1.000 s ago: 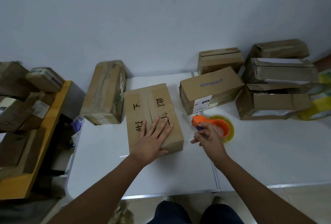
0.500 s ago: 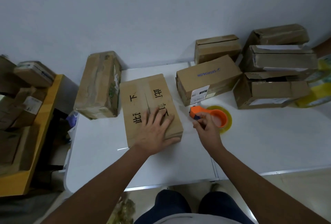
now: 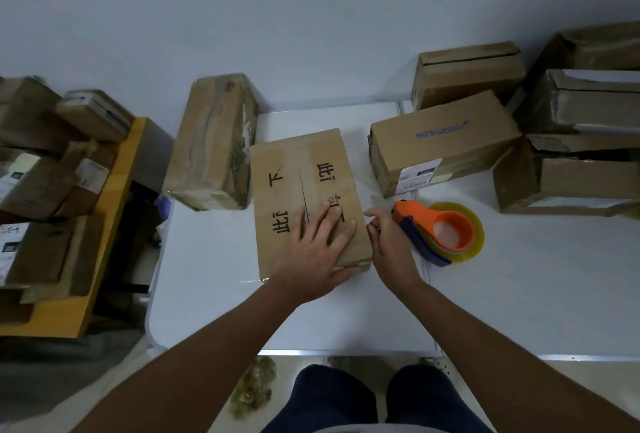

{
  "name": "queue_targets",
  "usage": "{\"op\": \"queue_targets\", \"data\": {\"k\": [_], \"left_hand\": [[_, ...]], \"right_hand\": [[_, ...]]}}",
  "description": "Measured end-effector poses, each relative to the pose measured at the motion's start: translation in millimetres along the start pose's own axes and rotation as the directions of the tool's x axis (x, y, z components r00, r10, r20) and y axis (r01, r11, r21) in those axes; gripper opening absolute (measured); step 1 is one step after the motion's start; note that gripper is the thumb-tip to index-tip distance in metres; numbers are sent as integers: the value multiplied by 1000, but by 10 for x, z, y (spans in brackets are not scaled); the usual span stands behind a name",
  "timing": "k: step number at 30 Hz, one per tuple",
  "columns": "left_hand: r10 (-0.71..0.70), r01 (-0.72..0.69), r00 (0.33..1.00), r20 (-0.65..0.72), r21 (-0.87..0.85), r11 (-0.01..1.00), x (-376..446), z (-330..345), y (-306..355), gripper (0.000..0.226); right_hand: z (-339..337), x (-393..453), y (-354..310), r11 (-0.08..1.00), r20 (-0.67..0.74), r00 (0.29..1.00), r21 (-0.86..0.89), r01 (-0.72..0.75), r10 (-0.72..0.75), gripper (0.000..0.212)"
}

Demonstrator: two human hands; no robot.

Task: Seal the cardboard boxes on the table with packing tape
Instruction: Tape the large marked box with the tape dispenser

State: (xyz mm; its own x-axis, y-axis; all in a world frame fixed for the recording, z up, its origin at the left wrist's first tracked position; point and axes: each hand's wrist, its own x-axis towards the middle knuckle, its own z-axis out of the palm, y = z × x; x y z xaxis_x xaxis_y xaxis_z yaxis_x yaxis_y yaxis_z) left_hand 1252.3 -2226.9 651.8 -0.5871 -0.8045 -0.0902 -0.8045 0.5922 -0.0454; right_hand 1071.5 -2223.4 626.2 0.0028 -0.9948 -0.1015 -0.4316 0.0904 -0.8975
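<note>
Head view showed me the box (image 3: 304,197) lying flat on the white desk (image 3: 519,294). My left hand (image 3: 311,256) pressed on its near right part, fingers (image 3: 332,214) straight and spread. My right hand (image 3: 391,245) sat just right of the box, fingers curled; whether they pinched tape I could not tell. Right of that hand lay the orange dispenser (image 3: 440,228).

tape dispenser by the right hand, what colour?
Orange body with a dark blue blade end; the tape dispenser holds a yellowish clear roll. Head view, the only one.
</note>
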Motion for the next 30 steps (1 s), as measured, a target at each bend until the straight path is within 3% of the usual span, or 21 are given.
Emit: {"op": "queue_targets", "data": {"k": [3,6,11,15,18,20,23,27,30], "left_hand": [[-5,5,1000,19,-9,1000,6,-5,6,77],[-15,15,1000,13,-24,1000,4,-12,12,79],[-11,11,1000,-13,-39,999,-5,-42,15,78],[-16,15,999,-32,-26,1000,-4,-26,12,77],[-20,19,999,-45,-11,1000,-5,-7,11,74],[-20,19,998,-54,-13,1000,-11,-1,10,75],[-15,15,998,-64,13,1000,0,4,3,78],[-11,14,998,-62,37,999,0,1,18,78],[-6,6,1000,-12,48,999,3,22,-7,78]], "right_hand": [[43,9,36,998,23,999,60,-37,35,16],[93,38,120,995,3,998,80,-67,67,30],[121,78,293,988,58,986,-31,-153,155,26],[39,-184,139,928,38,960,250,-278,277,35],[70,-393,-131,901,235,964,382,-206,121,52],[20,-383,-138,947,316,949,303,-105,4,63],[-292,-220,-16,995,423,901,21,95,-95,84],[-583,114,39,884,492,864,-352,309,-106,81],[-571,315,-97,810,547,837,-491,322,-1,88]]}}
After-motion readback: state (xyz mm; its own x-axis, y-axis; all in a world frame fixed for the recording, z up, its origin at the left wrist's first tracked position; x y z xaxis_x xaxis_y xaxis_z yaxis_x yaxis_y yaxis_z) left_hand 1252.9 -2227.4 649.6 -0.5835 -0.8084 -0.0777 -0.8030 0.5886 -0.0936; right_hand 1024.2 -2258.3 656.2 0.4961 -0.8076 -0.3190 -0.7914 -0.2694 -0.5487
